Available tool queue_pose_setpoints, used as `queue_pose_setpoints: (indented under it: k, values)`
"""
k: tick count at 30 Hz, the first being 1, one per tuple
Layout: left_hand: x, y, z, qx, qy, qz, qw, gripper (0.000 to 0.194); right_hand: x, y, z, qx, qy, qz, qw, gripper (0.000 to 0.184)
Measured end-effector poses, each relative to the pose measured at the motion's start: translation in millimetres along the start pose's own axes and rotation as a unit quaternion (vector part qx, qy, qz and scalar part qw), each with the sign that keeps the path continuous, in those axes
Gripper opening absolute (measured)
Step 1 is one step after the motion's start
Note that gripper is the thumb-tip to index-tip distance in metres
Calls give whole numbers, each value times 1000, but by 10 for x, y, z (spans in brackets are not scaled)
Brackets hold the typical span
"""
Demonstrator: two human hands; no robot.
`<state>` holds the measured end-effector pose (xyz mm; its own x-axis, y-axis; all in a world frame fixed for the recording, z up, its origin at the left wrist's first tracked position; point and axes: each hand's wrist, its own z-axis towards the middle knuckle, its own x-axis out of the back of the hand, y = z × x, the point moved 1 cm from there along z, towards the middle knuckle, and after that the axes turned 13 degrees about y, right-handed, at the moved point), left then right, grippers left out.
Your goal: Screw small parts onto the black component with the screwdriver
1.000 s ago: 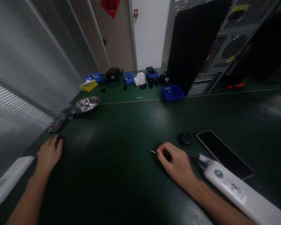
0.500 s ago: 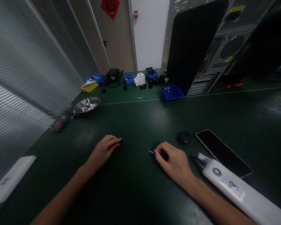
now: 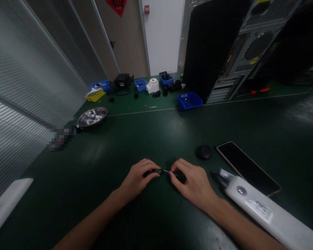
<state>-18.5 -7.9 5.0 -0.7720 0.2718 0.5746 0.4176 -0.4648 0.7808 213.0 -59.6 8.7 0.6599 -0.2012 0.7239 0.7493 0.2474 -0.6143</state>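
Our left hand (image 3: 138,178) pinched a small part (image 3: 158,171), right hand (image 3: 195,177) a thin tool (image 3: 166,171), well in from the surface's left edge (image 3: 135,139); we figured straight alignment mattered.

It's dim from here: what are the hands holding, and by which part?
The left hand pinches a dark part, exact spot unclear; the right hand grips a thin tool behind its metal end.

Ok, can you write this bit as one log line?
left hand: pinching small part | right hand: holding thin rod | rod: points at part, contact unclear
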Motion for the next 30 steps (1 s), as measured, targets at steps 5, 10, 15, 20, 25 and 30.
queue_pose_setpoints:
  k: [5,10,15,20,25,30]
  values:
    - [-15,1,10,4,8,-9,1000,20,-9,11,-3,6,-9,5,1000,12]
    - [-28,-38,0,-33,12,-24,999,20,-46,27,-24,20,-17,22,999,9]
    - [-78,-42,-38,-85,5,22,996,24,-72,15,-43,44,-31,17,998,7]
    - [-95,-32,-52,-127,7,69,989,27,-82,6,-45,48,-24,29,998,7]
    - [-110,-23,-54,-140,-2,48,989,26,-118,-19,-65,56,-21,96,994,7]
    - [-104,6,-57,-137,3,80,987,30,-102,-17,-67,52,7,81,995,8]
